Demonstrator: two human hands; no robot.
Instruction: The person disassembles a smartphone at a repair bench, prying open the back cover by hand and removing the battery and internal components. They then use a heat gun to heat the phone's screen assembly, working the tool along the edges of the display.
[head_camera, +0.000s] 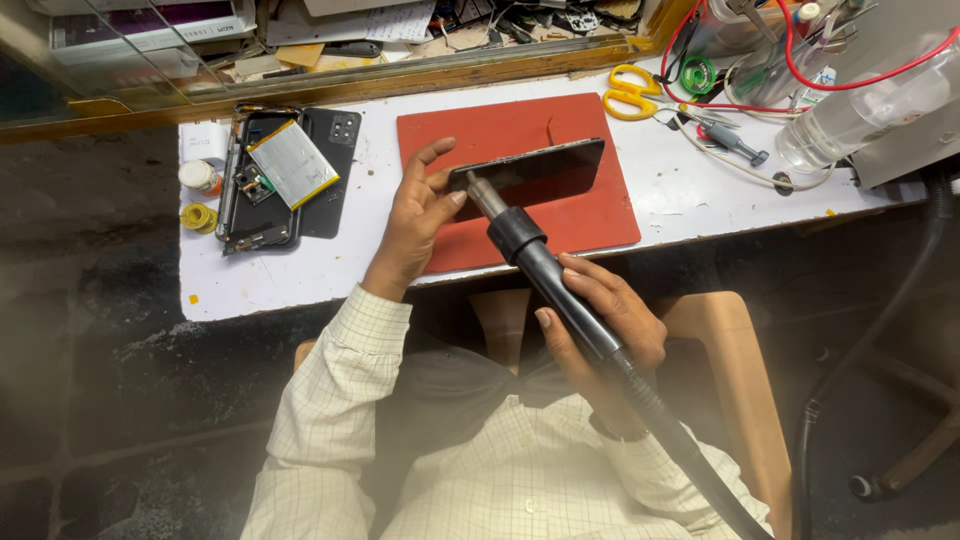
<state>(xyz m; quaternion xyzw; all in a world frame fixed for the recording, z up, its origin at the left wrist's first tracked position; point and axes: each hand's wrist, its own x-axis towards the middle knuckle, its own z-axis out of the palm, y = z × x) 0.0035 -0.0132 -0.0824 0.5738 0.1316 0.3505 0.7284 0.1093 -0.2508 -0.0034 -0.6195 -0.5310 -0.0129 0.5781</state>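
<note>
- The left hand (415, 215) is closed lightly round the near end of a slim black slab-shaped mobile phone (530, 175), thumb and fingers pinching its edge; the phone is raised on its long edge over the red rectangular work mat (590, 215), apart from the mat surface as far as can be judged.
- The right hand (605, 320) is wrapped fully round the black cylindrical handle of a hot-air tool (540, 265), whose metal nozzle meets the phone's near corner, just beside the left thumb.
- Judgement: the nozzle sits very close to the fingertips; the grip would be safer moved further along the phone's edge.
- Judgement: the airflow should sweep along the seam, not dwell on one corner, to avoid scorching.
- The tool's black hose (700, 460) trails across the lap; it should hang slack so it does not drag the nozzle.
- An opened black phone with a silver battery (285, 165) lies well apart on the white bench (300, 270); yellow-handled scissors (630, 92) lie beyond the mat.
</note>
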